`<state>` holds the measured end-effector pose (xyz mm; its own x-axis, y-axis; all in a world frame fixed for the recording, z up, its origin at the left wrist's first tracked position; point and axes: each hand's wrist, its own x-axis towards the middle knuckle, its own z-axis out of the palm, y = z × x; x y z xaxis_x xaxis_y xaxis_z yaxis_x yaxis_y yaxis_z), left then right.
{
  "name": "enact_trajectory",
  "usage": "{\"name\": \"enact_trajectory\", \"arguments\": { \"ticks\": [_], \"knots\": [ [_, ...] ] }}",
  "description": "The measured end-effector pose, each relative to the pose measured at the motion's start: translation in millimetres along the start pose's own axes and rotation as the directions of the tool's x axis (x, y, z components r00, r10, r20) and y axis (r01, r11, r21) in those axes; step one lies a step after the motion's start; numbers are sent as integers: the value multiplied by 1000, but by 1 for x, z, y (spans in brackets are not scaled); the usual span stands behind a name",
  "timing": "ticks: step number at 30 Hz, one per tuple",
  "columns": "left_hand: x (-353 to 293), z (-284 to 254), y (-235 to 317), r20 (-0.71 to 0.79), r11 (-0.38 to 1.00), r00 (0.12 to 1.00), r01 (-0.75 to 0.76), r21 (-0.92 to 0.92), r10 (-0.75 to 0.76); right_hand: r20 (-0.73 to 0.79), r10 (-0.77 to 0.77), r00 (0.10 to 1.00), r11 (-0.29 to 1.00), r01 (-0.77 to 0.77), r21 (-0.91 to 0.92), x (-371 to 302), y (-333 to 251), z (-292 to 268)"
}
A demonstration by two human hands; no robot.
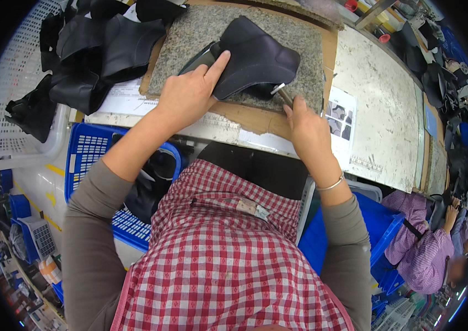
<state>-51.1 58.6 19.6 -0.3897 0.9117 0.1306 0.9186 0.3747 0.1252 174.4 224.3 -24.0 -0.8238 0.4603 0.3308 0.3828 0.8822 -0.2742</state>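
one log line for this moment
left hand presses dark shoe upper | right hand holds metal tool at its edge | granite slab

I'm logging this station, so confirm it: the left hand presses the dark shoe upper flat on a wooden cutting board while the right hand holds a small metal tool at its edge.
One detail is wrong: the head view shows the dark shoe upper lying on a speckled grey stone slab, not a wooden board. The left hand does press it flat, and the right hand holds the small metal tool at its edge.
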Motion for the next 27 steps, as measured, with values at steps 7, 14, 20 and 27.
{"name": "enact_trajectory", "arguments": {
  "ticks": [7, 14, 20, 27],
  "knots": [
    [29, 2, -38, 262, 700, 965, 178, -691, 13, 33, 57, 998, 997, -59, 56, 26, -28, -73],
    [26, 22, -41, 104, 753, 995, 59, -655, 12, 148, 123, 981, 991, -114, -65, 33, -39, -59],
    [16, 30, -12, 81, 626, 980, 179, -759, -182, 190, 159, 969, 965, -194, 178, 20, -30, -32],
    [63, -9, -9, -316, 593, 875, -42, -804, -367, 645, 485, 591, 336, -807, 486, -6, -17, -58]
  ]
}}
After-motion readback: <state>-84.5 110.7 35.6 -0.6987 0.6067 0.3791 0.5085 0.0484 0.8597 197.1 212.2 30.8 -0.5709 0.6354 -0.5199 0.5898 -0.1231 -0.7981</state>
